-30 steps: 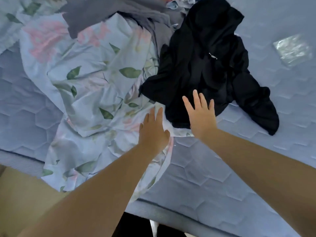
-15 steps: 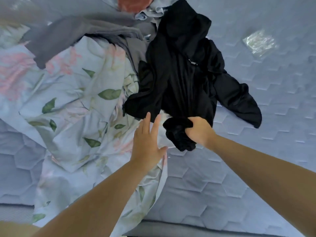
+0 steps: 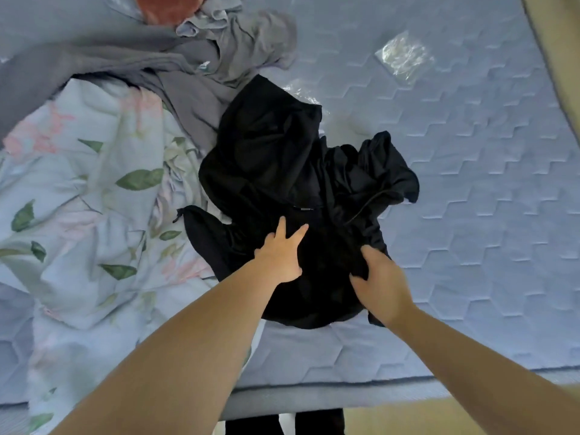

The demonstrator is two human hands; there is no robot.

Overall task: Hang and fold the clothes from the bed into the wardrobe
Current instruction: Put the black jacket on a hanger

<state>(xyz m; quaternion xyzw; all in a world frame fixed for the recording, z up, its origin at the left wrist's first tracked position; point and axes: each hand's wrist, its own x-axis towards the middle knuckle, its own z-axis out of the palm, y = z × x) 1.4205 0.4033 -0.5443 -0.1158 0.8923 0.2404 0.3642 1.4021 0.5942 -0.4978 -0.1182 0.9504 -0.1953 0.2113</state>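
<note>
Black garment bunched on the quilted blue mattress, near the front edge. Left hand lies on it with fingers spread and straight. Right hand grips a fold of the black cloth, fingers curled in. Left of the garment, a floral sheet, crumpled, runs to the near edge. Far left, grey clothes in a heap; an orange-red piece beyond them. Far right, a clear plastic bag lies flat, well apart.
</note>
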